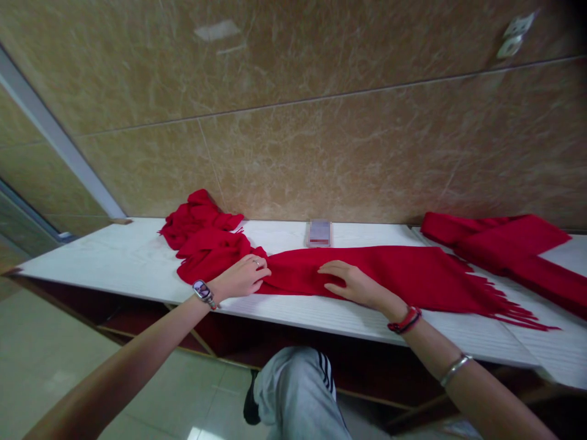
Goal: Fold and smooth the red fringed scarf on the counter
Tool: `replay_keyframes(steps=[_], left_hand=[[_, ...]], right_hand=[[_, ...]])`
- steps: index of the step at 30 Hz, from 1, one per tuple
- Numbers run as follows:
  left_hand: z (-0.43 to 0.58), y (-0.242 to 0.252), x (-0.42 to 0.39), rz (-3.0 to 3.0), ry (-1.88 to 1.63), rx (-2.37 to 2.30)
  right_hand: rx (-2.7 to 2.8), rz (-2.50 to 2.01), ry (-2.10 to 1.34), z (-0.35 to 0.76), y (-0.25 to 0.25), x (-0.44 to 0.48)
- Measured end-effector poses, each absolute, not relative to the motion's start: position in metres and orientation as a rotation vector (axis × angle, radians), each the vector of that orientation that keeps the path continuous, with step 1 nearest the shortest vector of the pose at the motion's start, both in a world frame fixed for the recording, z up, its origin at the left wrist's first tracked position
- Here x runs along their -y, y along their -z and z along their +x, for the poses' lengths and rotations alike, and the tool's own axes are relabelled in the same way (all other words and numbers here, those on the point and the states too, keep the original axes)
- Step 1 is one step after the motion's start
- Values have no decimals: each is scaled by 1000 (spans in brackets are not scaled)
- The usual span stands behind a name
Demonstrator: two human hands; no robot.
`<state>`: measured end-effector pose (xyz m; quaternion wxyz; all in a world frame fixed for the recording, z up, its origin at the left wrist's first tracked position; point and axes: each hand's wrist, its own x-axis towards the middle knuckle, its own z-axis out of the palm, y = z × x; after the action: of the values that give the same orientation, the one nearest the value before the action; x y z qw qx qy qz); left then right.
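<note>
With the clock centred on the scarf [293, 272], it lies along the counter [114, 250] near its front edge, within easy reach of both hands, its fringe [518, 308] pointing to 3 o'clock. The left hand [245, 277] is at 9 o'clock, fingers bent and close together where smooth cloth meets a crumpled heap [211, 247]; whether they pinch the cloth I cannot tell, though the spot would suit steadying that end. The right hand [355, 284], just toward 4 o'clock, has its fingers stretched out side by side and the thumb well apart, nothing gripped between them, a pose that seems fit for flattening or feeling the cloth. The heap spreads toward 10 o'clock, perhaps because that part is not laid out; whether it is all one piece with the scarf is unclear. What looks like a phone [320, 234] lies at 12 o'clock just beyond the scarf, maybe to leave the front free for the cloth. A second scarf [499, 241], folded across itself, is at 3 o'clock near the wall [293, 153], largely off to the side of the fringe
</note>
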<state>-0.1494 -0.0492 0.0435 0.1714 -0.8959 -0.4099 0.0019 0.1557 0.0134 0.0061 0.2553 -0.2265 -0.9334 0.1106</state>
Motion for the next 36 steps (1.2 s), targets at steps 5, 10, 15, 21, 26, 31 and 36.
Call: replay_keyframes(steps=[5,10,15,21,26,31,36], left_hand=[[-122,-34,42,-2697,-25,1124],[-116,-29,32,-2606,-54,1175],[-101,-23,33,-2521,83,1256],[-87,-12,31,-2547,167,1226],[-87,-18,37,-2556,139,1219],[-87,-19,40,-2555,119,1131],[-82,-17,42,-2530,68,1030]], right_hand=[[2650,-548,-339,156,-10,-4],[2598,-645,-113,156,-1,-8],[2581,-845,85,154,-2,-7],[2550,-879,7,159,3,-11],[2697,-819,235,169,1,1],[2674,-798,468,181,-6,16],[2748,-753,494,190,-2,19]])
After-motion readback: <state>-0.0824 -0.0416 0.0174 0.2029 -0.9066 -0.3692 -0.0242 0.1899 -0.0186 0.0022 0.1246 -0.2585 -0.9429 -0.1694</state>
